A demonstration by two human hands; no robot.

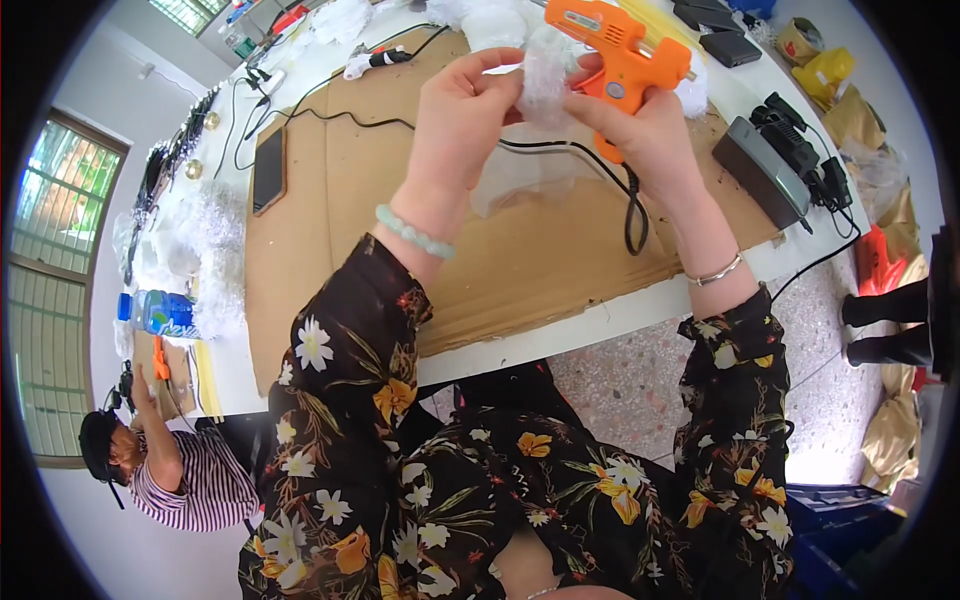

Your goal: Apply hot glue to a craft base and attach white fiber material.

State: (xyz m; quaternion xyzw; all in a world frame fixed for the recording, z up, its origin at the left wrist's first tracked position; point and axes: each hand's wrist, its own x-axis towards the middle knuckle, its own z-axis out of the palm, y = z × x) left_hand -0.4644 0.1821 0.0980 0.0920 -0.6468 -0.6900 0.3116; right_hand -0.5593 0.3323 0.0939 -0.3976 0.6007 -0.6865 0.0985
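Observation:
My left hand point(455, 120) pinches a clear, crinkled plastic piece point(545, 85) between thumb and fingers, above the far part of the cardboard. An orange hot glue gun point(625, 70) is in my right hand point(645, 140), its handle wrapped by the fingers and its body above the hand. The right fingertips are close beside the plastic piece; whether they touch it I cannot tell. From the gun's handle a black cord point(632, 210) loops down over the cardboard. A thin translucent sheet point(525, 190) lies under my hands.
Brown cardboard point(350, 240) covers the white table's middle. A phone point(269, 170), a white-and-black tool point(375, 60) and a water bottle point(160, 312) are on the left. A dark grey box point(760, 170) with black adapters stands right. Another person point(190, 475) sits lower left.

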